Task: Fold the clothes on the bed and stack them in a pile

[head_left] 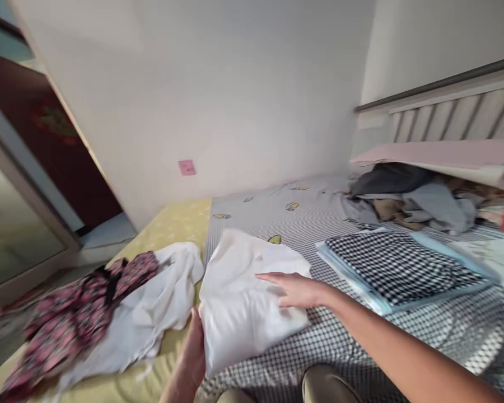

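Observation:
A folded white garment (239,313) with a satiny sheen lies on the bed in front of me. My right hand (296,288) rests flat on its upper right part, fingers stretched out to the left and apart. Against the garment's left edge is my left hand (192,347), seen edge-on with the thumb pointing up; the cloth and the hand itself hide most of its fingers. Left of that hand lies a loose, crumpled white garment (168,302), and past it a pink and black patterned garment (73,316).
On the right sits a folded black-and-white checked cloth (403,266) over light blue fabric (382,302). Behind it, clothes (437,201) are heaped under a pink board (441,154). A wall (256,112) borders the bed's far side; a doorway stands at left.

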The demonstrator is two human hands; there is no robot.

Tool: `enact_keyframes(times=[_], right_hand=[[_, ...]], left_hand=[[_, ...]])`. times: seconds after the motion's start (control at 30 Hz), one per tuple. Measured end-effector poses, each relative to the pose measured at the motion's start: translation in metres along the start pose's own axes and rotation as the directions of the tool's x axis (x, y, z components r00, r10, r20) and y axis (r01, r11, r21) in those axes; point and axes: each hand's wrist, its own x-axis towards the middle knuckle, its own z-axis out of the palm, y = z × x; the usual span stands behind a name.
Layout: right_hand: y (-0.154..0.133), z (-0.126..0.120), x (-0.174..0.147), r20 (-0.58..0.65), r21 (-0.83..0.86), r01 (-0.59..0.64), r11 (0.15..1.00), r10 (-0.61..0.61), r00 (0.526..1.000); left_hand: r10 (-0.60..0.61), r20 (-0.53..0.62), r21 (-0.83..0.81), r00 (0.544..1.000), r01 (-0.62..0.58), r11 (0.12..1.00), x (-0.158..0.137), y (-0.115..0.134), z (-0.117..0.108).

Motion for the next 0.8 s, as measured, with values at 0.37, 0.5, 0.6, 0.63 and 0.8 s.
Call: enact_keyframes(times=[0.37, 0.5, 0.6, 0.63, 0.8], right_hand=[[0.11, 0.086, -0.085, -0.233, 0.607, -0.385, 0.695, 0.619, 0.75], [0.115, 0.08, -0.038, -0.332, 0.594, -0.414, 0.689, 0.68, 0.654], [0.115, 0.075, 0.007, -0.386, 0.534, -0.455, 0.713, 0.684, 0.619], [0.115, 0.076, 0.019, -0.392, 0.513, -0.476, 0.714, 0.688, 0.61], [0.112, 0.091, 0.051, -0.485, 0.084, -0.658, 0.748, 0.607, 0.629]], left_hand=[[-0.338, 0.19, -0.614, 0.922, 0.38, 0.692, -0.093, -0.038, -0.018], [-0.406, -0.051, -0.412, 0.912, 0.351, 0.841, -0.076, -0.016, -0.017], [-0.29, -0.205, -0.252, 0.935, 0.235, 0.939, -0.049, -0.003, -0.021], [-0.24, -0.234, -0.193, 0.942, 0.197, 0.961, -0.039, 0.001, -0.022], [-0.09, -0.229, 0.154, 0.969, 0.127, 0.98, 0.014, 0.016, -0.012]])
